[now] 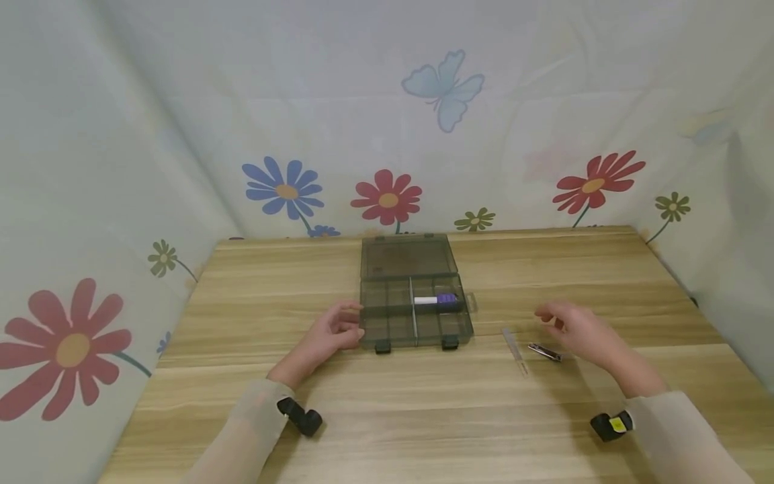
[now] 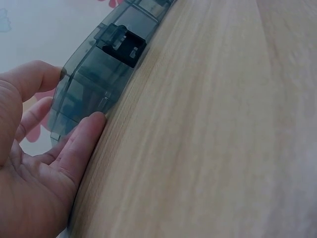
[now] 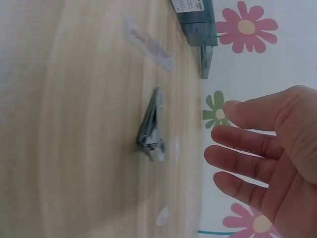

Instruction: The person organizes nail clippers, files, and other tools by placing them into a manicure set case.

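Two tools, clipper (image 1: 545, 352) and file (image 1: 514, 351), lie right of the box (image 1: 408, 257); right hand (image 1: 574, 327) hangs empty, fingers loose; left hand (image 1: 329, 332) merely touches the box, so a nudge could skid it.

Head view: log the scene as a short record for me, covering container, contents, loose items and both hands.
container: compartment case, open, lid folded back away from the person
contents: purple-and-white item, right-hand side
loose items: nail clipper and slim flat strip, on the table right of the case
left: left hand touches the case's left side
right: right hand near the nail clipper, holding nothing
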`<move>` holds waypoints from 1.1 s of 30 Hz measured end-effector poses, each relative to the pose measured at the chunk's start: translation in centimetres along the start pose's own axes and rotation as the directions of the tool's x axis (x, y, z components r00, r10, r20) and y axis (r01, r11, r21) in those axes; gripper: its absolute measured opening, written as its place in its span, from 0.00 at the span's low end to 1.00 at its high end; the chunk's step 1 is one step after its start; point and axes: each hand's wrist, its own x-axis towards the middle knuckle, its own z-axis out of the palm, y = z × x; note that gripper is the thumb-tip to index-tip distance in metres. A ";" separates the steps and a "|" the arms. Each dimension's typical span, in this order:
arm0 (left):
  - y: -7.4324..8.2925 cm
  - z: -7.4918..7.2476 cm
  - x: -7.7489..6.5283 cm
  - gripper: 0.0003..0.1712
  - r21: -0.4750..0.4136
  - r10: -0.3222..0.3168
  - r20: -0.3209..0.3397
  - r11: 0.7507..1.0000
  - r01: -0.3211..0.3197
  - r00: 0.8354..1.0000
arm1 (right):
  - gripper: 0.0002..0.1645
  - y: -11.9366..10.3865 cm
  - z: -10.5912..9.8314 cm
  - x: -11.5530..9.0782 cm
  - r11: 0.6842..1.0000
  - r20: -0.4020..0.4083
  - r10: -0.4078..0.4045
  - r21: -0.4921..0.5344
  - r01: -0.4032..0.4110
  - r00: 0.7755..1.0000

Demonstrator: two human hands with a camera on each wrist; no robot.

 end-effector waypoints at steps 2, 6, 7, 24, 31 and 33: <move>0.0 0.0 0.0 0.30 0.001 0.003 -0.001 1.000 -0.003 1.000 | 0.13 0.1 0.1 -0.3 1.000 0.000 0.003 -0.003 -0.003 1.000; 0.1 -0.1 0.1 0.30 0.011 0.015 0.006 1.000 -0.015 1.000 | 0.15 0.5 0.5 -0.8 1.000 0.001 0.002 -0.001 -0.002 1.000; 0.1 -0.1 0.2 0.29 0.013 0.015 0.008 1.000 -0.015 1.000 | 0.15 0.6 0.6 -0.9 1.000 -0.001 0.003 -0.004 -0.003 1.000; 0.8 0.0 -0.1 0.31 -0.003 0.016 0.018 1.000 -0.016 1.000 | 0.14 1.0 2.4 -2.3 1.000 0.019 -0.009 -0.015 0.009 1.000; 0.0 -0.2 0.1 0.32 -0.001 0.013 0.027 1.000 -0.013 1.000 | 0.11 1.1 3.1 -2.5 0.999 0.002 -0.017 -0.049 0.017 1.000; -0.1 -0.2 0.0 0.32 0.001 0.005 0.036 1.000 -0.005 0.999 | 0.10 1.3 3.2 -2.6 0.999 -0.006 -0.016 -0.052 0.015 1.000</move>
